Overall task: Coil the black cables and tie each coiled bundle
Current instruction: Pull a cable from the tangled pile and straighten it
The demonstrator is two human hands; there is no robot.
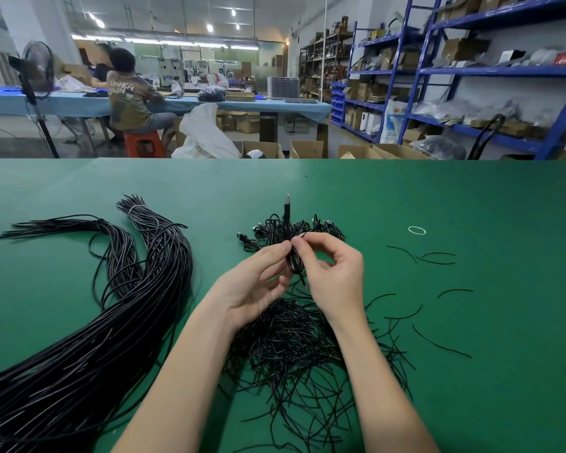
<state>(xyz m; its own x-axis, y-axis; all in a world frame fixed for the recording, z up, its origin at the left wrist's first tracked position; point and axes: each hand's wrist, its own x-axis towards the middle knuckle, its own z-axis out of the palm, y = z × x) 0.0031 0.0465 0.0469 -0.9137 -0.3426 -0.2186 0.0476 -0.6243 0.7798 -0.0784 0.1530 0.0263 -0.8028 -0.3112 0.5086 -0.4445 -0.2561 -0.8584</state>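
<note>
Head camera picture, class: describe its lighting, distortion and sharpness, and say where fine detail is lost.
Head view: even overhead light, only soft shadows on the green table; wide-angle bending curves the blue shelving and the table's far edge; the left hand, right hand and coiled cable are fairly sharp; ceiling lamps glare white; the thin tie strands merge into a dark tangle.

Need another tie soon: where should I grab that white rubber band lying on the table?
The white rubber band lies flat and alone on the green table, right of the hands. Come from above and pinch one side of its thin loop.
</note>
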